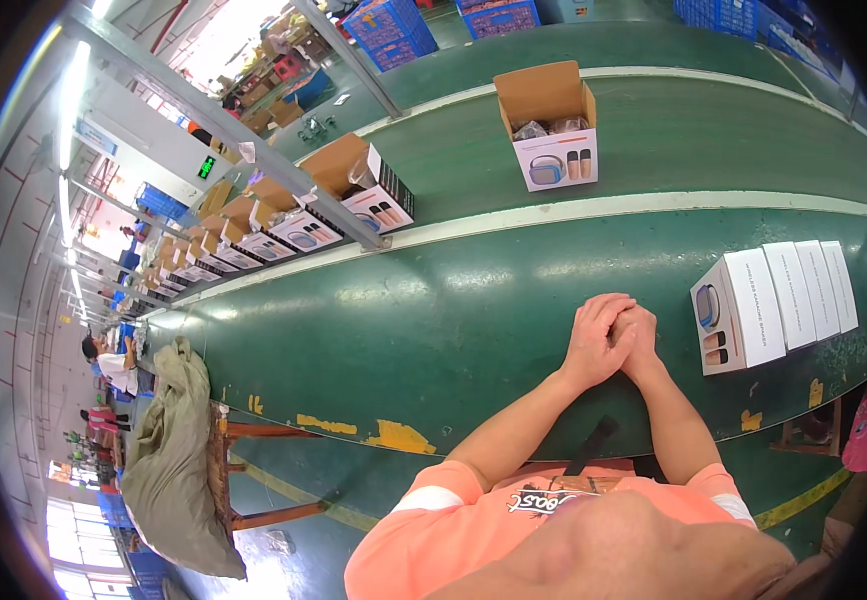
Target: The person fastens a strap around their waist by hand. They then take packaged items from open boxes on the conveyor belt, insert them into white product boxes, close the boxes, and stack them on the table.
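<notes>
My left hand (591,342) and my right hand (640,336) are clasped together over the green work table (434,340). The left fingers fold across the right hand, and both hands are closed with no object visible in them. To their right, several shut white cartons (754,310) printed with a speaker and microphones stand in a tight row. Beyond the hands, an open carton (559,160) with its brown flap raised sits on the green conveyor belt (684,140); wrapped items show inside it.
Several open cartons (294,230) line the belt on the left, behind a metal post (284,170). A pale rail (514,218) divides table and belt. A grey-green cloth (169,440) hangs over a wooden stool (222,470) at left. Blue crates (389,35) stand at the back.
</notes>
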Action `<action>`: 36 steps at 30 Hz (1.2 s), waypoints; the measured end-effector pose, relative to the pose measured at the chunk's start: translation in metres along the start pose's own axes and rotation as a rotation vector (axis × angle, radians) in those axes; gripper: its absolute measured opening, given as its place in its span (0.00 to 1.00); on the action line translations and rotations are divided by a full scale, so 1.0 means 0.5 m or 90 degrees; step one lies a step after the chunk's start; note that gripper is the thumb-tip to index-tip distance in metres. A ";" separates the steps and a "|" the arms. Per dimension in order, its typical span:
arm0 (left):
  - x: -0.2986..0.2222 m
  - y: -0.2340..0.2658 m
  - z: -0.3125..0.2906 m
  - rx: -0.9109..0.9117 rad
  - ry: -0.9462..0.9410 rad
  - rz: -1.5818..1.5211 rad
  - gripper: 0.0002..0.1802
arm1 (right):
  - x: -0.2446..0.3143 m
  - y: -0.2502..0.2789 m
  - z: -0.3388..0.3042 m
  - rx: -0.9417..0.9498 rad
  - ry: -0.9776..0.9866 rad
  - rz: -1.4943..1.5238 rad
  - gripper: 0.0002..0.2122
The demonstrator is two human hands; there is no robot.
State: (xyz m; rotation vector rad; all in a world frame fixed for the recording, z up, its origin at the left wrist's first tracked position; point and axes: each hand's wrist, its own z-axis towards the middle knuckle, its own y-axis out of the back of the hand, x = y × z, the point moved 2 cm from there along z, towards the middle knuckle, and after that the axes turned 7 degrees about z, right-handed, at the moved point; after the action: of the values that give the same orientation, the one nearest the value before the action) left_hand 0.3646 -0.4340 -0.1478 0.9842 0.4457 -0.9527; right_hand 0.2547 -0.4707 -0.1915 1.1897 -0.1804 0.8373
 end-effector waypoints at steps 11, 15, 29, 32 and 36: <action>0.001 -0.001 0.000 -0.004 -0.009 0.000 0.21 | -0.001 0.001 -0.001 -0.011 0.020 0.007 0.06; 0.000 -0.004 0.000 -0.005 0.002 -0.038 0.21 | -0.009 -0.012 -0.003 -0.023 0.041 0.005 0.06; -0.002 0.000 0.003 0.003 -0.002 -0.026 0.22 | 0.002 0.002 -0.001 -0.025 0.042 0.028 0.07; -0.002 -0.001 0.003 0.001 -0.005 -0.023 0.22 | 0.001 0.002 -0.001 -0.023 0.037 0.019 0.07; -0.001 -0.001 0.003 0.000 -0.005 -0.021 0.22 | 0.004 0.004 0.001 -0.033 0.049 0.038 0.08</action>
State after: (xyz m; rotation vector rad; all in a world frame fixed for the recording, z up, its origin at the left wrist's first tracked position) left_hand 0.3638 -0.4349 -0.1469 0.9756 0.4560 -0.9858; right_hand 0.2547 -0.4698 -0.1887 1.1055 -0.1747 0.9234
